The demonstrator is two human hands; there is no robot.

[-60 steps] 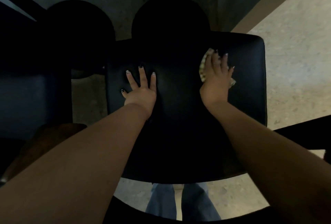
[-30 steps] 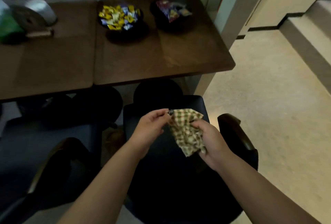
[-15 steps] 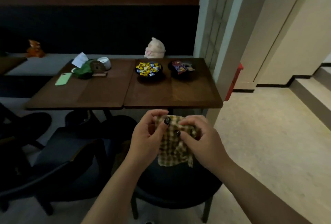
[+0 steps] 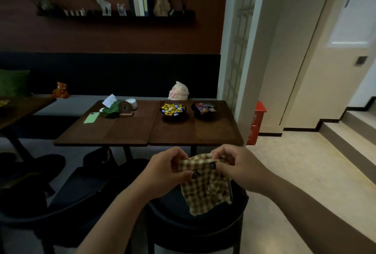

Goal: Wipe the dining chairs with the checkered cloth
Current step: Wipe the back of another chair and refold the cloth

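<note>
step: refolding cloth (image 4: 205, 184) | left hand (image 4: 168, 172) and right hand (image 4: 242, 169) both pinch its top edge; fold flat; chair (image 4: 195, 231) waits below hands

The checkered cloth (image 4: 205, 186) is tan and dark green in small squares; the chair (image 4: 195, 225) under it is black; the table (image 4: 142, 131) is dark brown wood; near its left edge lies a pale green phone (image 4: 91, 114); toward the far right corner, a bowl (image 4: 173, 111) holds yellow-and-blue sweets; the wall (image 4: 122, 36) is reddish brown.
</note>
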